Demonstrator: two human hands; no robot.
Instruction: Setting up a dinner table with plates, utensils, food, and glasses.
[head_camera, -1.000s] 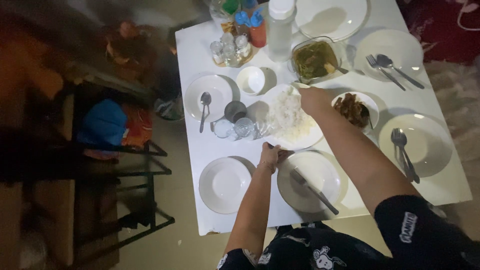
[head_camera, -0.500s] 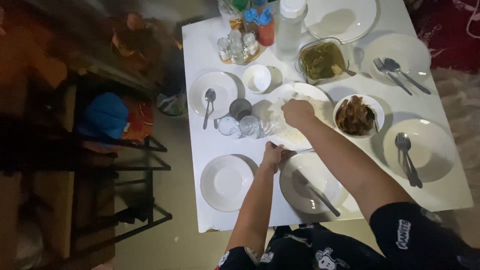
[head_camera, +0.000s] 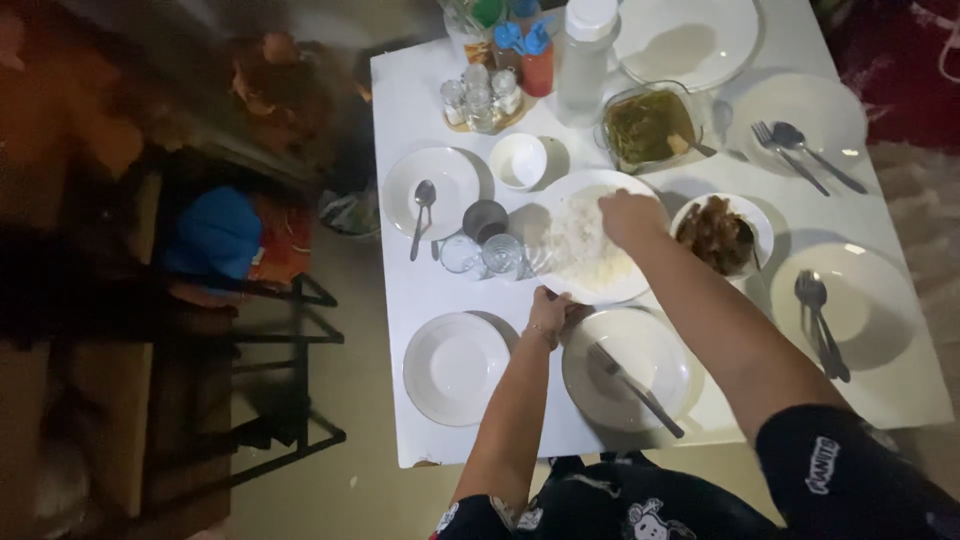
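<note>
Rice plate (head_camera: 590, 240) sits mid-table (head_camera: 420, 290) between the drinking glasses (head_camera: 482, 254) and a bowl of dark food (head_camera: 720, 233). Right hand (head_camera: 628, 216) reaches over it, fingers bunched, seemingly pinching rice. Left hand (head_camera: 548, 312) grips its near rim, probably steadying it.

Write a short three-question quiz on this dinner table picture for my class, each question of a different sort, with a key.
1. True or false: the right hand is over the plate of rice.
2. What lies on the plate nearest the person? A) a knife alone B) a fork and a spoon C) a cup
3. Fill in: the left hand rests at the near edge of the ____ plate.

Key
1. True.
2. B: a fork and a spoon lie across it.
3. Rice. Whether its fingers grip the rim or only touch it cannot be told.
</note>
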